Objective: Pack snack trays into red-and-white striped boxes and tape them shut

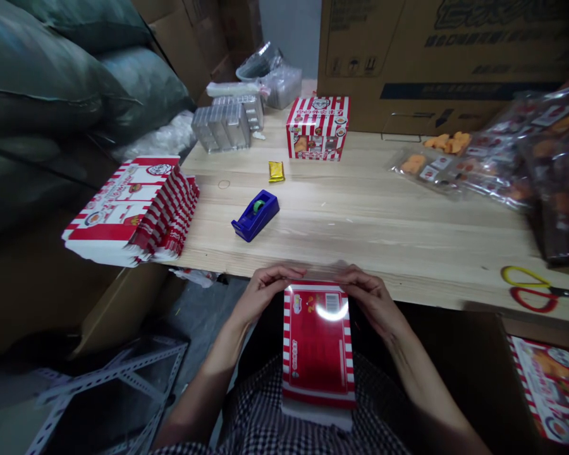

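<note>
My left hand point(263, 289) and my right hand point(367, 297) both grip the top edge of a flat red-and-white striped carton point(317, 347), held over my lap just in front of the wooden table's point(360, 215) near edge. The fingers of both hands are curled round the carton's upper corners. The carton's red face shows a barcode and a glare spot. A blue tape dispenser point(255, 215) sits on the table beyond my left hand.
A stack of flat striped cartons point(133, 212) overhangs the table's left end. An assembled striped box point(318, 127), a yellow sachet point(275, 171), clear plastic trays point(227, 123), bagged snacks point(502, 158) and scissors point(533, 289) lie around. Big cardboard boxes point(450, 57) stand behind.
</note>
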The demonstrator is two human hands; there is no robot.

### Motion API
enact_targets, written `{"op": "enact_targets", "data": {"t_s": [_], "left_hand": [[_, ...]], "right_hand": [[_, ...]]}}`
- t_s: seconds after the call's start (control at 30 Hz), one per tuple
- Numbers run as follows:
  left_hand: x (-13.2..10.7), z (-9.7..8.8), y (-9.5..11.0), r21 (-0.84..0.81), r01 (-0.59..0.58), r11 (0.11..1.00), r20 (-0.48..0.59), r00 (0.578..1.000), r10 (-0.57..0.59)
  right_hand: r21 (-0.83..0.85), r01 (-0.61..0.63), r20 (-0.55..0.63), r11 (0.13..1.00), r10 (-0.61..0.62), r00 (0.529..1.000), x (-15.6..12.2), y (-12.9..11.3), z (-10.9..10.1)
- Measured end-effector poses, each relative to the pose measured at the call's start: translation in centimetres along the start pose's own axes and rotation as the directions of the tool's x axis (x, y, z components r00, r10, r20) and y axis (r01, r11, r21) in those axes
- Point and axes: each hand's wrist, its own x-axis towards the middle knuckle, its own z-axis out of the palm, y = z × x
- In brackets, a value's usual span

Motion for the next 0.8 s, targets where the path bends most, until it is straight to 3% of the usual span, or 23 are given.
{"op": "enact_targets", "data": {"t_s": [0.17, 0.33, 0.53, 0.8], "left_hand": [[-1.4, -0.1, 1.4, 0.093, 0.023, 0.995, 0.142, 0.989, -0.036], [-0.4, 0.7, 2.4, 0.190, 0.048, 0.981, 0.081, 0.995, -0.064], [1.4, 0.5, 2.4, 0.202, 0.102, 0.974, 0.201, 0.969, -0.144], [2.0, 0.8, 1.0, 0.236, 0.087, 0.968, 0.102, 0.988, -0.114]], "right_hand": [[-0.204, 0.090, 0.129, 0.975, -0.064, 0.990, -1.2, -1.3, -1.2], [-0.171, -0.009, 0.184, 0.985, 0.041, 0.982, -0.6, -2.2, -1.6], [-0.147, -0.122, 0.231, 0.982, 0.154, 0.961, 0.8, -2.2, -1.5], [-0.151, -0.051, 0.156, 0.987, 0.075, 0.985, 1.5, -1.2, -1.0]]}}
